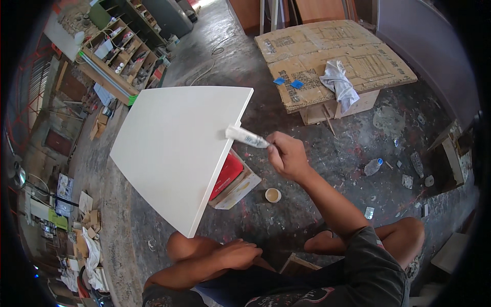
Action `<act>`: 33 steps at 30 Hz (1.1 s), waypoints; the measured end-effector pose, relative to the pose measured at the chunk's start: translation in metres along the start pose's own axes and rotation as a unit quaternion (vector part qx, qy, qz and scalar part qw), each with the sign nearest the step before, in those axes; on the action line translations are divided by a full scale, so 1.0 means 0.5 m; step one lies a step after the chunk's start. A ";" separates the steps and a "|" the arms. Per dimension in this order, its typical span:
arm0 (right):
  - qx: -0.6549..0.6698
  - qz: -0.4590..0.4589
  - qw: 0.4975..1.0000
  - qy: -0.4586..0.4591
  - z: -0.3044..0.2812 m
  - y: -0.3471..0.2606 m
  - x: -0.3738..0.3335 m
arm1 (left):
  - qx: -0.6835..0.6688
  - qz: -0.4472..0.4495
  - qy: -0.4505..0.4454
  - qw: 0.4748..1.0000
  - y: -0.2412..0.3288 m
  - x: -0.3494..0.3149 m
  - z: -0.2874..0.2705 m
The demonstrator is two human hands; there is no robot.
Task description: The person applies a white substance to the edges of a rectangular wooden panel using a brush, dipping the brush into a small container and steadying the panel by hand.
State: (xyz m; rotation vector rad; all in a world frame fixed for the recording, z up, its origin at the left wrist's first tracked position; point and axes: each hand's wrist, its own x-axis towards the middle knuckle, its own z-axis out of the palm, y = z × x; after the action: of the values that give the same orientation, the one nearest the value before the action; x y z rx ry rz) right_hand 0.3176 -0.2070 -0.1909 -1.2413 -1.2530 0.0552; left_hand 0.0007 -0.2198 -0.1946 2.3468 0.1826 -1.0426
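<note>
A large white panel with a curved far edge lies raised off the floor in front of me. My right hand is closed round the narrow end of a pale paintbrush. The brush's wide, slightly blurred end meets the panel's right edge. My left hand rests on my left leg, its fingers lying loosely along it with nothing held. On the floor between the panel and my right forearm stands a small cup holding cream-coloured liquid.
Under the panel are a red object and a printed carton. A cardboard-covered low stand carries a white cloth. A bottle and scraps litter the floor at right. Loaded shelves stand at far left.
</note>
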 end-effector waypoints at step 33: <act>-0.030 0.175 0.981 0.082 -0.023 0.090 0.094 | -0.007 -0.019 -0.009 1.000 0.019 -0.003 -0.015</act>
State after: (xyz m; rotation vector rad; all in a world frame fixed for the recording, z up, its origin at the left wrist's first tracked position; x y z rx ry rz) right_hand 0.3701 -0.1670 -0.1897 -1.4771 -0.8903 0.1689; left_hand 0.0076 -0.2235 -0.1853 2.3288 0.2280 -1.0760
